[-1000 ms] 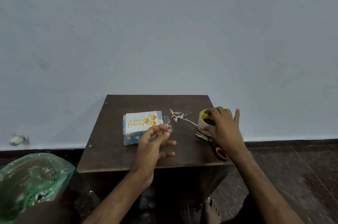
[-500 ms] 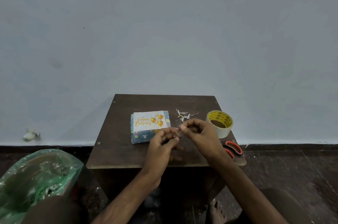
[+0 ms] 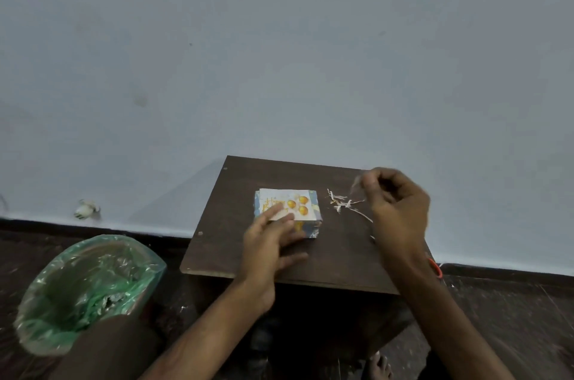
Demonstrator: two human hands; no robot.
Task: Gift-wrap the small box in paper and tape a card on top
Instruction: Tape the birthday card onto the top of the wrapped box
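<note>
I note left hand (image 3: 273, 243) flat-fingered on white balloon-printed card (image 3: 299, 204). Right hand (image 3: 396, 205) seemingly pinches a blurred clear tape strip (image 3: 356, 185); it may self-stick.

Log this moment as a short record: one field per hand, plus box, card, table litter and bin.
left hand: fingers straight, resting on the card's near-left part
right hand: over the table's right side, fingers curled, seemingly pinching a thin strip; blurred
card: flat on top of the box, balloon print up
box: wrapped in patterned paper, on the table
scraps: pale paper bits right of the box
bin: green-lined, on the floor to the left
</note>
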